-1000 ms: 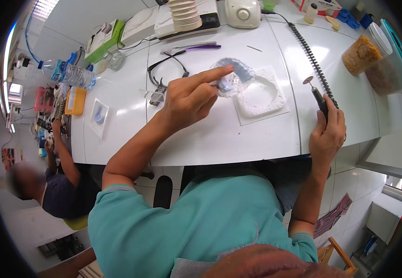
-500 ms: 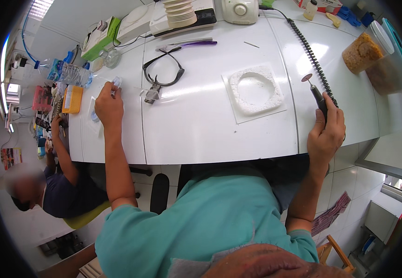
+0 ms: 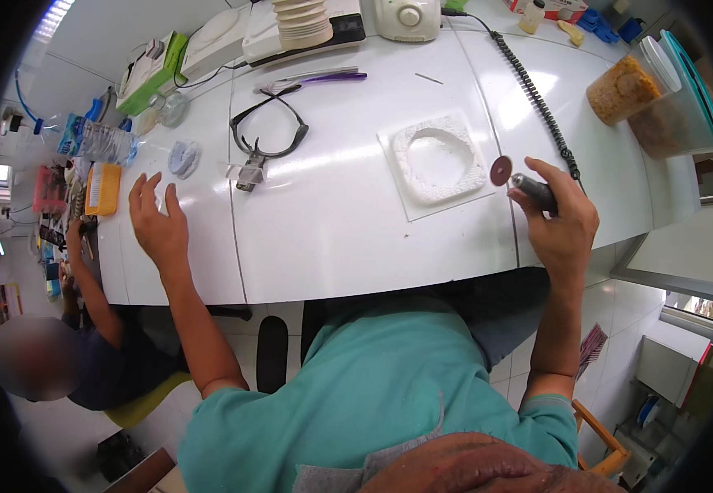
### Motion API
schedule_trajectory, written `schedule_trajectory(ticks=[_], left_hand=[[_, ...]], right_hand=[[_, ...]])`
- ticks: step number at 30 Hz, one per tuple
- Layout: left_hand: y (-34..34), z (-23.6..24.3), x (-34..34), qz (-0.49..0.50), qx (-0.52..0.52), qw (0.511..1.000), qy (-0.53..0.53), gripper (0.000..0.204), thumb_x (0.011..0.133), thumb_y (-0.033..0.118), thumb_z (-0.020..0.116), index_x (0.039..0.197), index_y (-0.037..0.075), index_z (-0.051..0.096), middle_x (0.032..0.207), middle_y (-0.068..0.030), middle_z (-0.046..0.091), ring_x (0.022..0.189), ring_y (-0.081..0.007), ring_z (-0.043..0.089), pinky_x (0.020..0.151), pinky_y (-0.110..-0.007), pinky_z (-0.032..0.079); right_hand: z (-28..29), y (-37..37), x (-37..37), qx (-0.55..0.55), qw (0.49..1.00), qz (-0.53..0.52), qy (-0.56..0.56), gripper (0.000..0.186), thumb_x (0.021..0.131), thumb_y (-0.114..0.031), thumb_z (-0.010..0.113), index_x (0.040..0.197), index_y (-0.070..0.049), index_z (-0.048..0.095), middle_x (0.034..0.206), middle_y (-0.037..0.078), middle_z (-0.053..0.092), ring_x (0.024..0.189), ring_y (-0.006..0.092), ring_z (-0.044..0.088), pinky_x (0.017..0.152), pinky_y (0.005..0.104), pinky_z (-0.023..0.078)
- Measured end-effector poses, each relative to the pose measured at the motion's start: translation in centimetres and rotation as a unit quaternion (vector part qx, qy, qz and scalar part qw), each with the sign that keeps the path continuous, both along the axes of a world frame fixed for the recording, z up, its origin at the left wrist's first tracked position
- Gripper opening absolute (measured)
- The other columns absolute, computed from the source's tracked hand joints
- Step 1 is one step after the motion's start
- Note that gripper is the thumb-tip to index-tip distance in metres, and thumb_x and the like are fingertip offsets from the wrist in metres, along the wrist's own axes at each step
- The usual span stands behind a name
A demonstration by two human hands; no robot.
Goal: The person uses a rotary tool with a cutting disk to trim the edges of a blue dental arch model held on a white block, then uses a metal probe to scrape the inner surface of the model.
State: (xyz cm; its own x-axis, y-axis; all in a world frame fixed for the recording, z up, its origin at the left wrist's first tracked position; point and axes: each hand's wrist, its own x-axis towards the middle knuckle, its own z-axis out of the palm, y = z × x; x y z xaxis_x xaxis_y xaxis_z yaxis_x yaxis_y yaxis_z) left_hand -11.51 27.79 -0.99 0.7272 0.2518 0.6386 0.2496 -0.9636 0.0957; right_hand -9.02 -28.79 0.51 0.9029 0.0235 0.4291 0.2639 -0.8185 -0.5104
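My left hand (image 3: 157,220) is open with fingers apart at the left of the white worktop (image 3: 323,214), just below a small pale-blue and white moulded piece (image 3: 184,158) lying there. My right hand (image 3: 560,222) grips a dark rotary handpiece (image 3: 537,194), tilted leftward, with a reddish-brown disc (image 3: 501,170) at its tip. Left of the disc lies a white ring-shaped block (image 3: 438,187) with a hollow middle, on a thin square sheet. Dark glasses with a clip-on attachment (image 3: 267,152) lie between my hands.
A coworker (image 3: 97,353) works at the left, near bottles (image 3: 103,140) and a yellow container (image 3: 106,191). Machines (image 3: 406,18), boxes (image 3: 151,76) and slim tools (image 3: 332,76) line the back. Food tubs (image 3: 619,90) stand right, beside a coiled cord (image 3: 529,86).
My left hand has moved from the white block to the left and let go of the pale-blue piece. My right hand has turned the handpiece leftward, bringing its disc nearer the block.
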Motion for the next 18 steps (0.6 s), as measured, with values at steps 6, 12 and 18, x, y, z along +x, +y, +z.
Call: schedule_trajectory(ticks=[6,12,18], left_hand=[[4.0,-2.5,-7.9,0.173,0.047,0.982,0.050,0.048,0.105,0.036,0.076,0.140,0.004,0.074,0.142,-0.0241,0.069,0.132,-0.0465,0.064,0.114,-0.054,0.051],[4.0,-3.0,-7.9,0.136,-0.057,0.986,0.083,0.036,0.106,0.028,0.074,0.128,0.000,0.076,0.123,-0.0207,0.074,0.117,-0.0437,0.069,0.102,-0.052,0.055],[3.3,-2.8,-7.8,0.104,-0.037,0.994,0.022,0.019,0.108,0.016,0.071,0.109,-0.004,0.071,0.107,-0.0175,0.071,0.103,-0.0427,0.070,0.091,-0.051,0.055]], right_hand=[[0.4,1.8,1.4,-0.157,0.974,0.166,0.001,0.065,0.064,0.000,0.084,0.125,-0.022,0.085,0.074,-0.001,0.066,0.067,0.0223,0.065,0.065,0.0387,0.050],[-0.1,2.3,2.2,-0.149,0.967,0.204,-0.014,0.064,0.062,0.001,0.084,0.121,-0.023,0.085,0.081,-0.002,0.074,0.075,0.0209,0.073,0.066,0.0361,0.053],[-0.9,0.8,3.5,-0.147,0.976,0.147,-0.059,0.045,0.078,-0.007,0.090,0.121,-0.020,0.087,0.070,0.003,0.063,0.062,0.0252,0.060,0.060,0.0393,0.046]])
